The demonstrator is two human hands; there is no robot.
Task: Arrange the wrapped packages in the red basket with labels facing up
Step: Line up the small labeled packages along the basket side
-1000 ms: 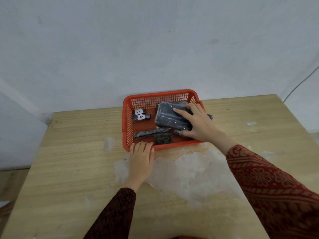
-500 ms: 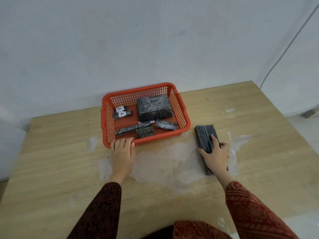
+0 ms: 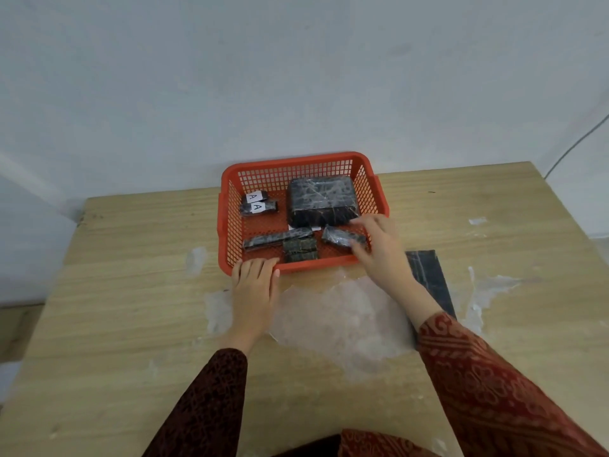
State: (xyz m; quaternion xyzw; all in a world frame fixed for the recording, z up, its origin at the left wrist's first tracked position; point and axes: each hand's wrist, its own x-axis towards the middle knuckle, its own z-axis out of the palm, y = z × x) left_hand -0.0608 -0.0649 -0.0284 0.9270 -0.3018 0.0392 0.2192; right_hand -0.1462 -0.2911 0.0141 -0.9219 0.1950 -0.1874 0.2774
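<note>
The red basket (image 3: 227, 225) stands at the table's back edge. Inside, two small dark packages (image 3: 258, 203) show white "A" labels at the back left. A large wrapped block (image 3: 321, 201) fills the back right. A long thin package (image 3: 276, 239), a small square one (image 3: 300, 250) and a small package (image 3: 339, 237) lie along the front. My left hand (image 3: 255, 288) rests flat against the basket's front rim. My right hand (image 3: 379, 249) reaches over the front right corner, fingers spread, touching the small package. A long dark package (image 3: 428, 278) lies on the table behind my right forearm.
The wooden table (image 3: 131, 308) has pale patches of peeled film (image 3: 346, 318) in front of the basket. A grey wall rises right behind the basket. A thin cable (image 3: 576, 146) runs down the wall at the right.
My right hand let go of the long dark package on the table and moved left and forward to the basket's front right corner. My left hand stayed at the rim.
</note>
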